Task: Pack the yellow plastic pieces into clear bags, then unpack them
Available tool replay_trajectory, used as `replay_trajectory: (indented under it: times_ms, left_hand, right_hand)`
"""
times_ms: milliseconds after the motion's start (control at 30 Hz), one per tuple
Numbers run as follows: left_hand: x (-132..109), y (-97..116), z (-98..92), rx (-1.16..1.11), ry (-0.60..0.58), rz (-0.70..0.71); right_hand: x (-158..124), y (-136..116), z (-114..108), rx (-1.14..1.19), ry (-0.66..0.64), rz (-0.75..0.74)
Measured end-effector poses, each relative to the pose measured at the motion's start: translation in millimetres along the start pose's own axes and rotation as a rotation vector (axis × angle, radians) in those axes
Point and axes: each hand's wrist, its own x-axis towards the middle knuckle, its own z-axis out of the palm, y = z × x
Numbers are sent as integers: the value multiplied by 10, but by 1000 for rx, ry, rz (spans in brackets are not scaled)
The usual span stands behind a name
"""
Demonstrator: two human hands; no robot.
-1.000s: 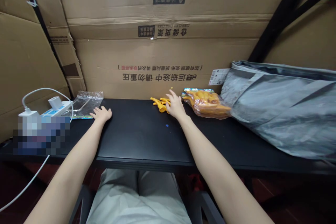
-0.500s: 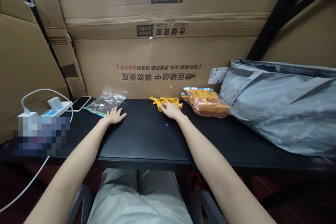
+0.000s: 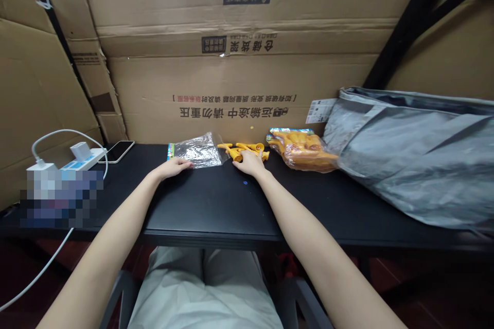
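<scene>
Near the middle of the black tabletop, my left hand (image 3: 175,167) pinches the lower left edge of a clear plastic bag (image 3: 196,151) with a colourful header strip. The bag looks flat and its right end reaches the loose yellow plastic pieces. My right hand (image 3: 249,163) is over that small pile, thumb and fingers around a yellow horn-shaped piece (image 3: 234,156); its fingertips are partly hidden. Other yellow horn-shaped pieces (image 3: 259,147) lie behind and beside this hand. To the right rests a filled clear bag of similar yellow pieces (image 3: 301,149).
A large grey bag (image 3: 401,159) stands at the right. On the left are a phone (image 3: 117,152), a power strip (image 3: 87,161) with chargers, and a white cable (image 3: 57,252). Cardboard (image 3: 239,77) walls the back. A small blue spot (image 3: 245,183) marks the black tabletop (image 3: 208,205).
The clear bag has moved right, turned and come up against the yellow pieces. My left hand went from spread fingers to a pinch on it. My right hand shifted slightly left.
</scene>
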Motion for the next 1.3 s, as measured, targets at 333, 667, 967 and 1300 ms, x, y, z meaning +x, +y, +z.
replay_trajectory:
  times_ms: [333,667,967,1300]
  left_hand:
    - [139,-346,97,509,201,-86]
    - [118,-336,84,540,77,-287]
    - [65,-312,16,618,71,-358]
    - [91,-357,16,589,58,-374]
  right_hand:
    - [9,4,-5,45,67,24]
    - [107,27,47,413,298,114]
    - [192,-18,11,1195,399,137]
    - [88,-249,82,1263,-11,94]
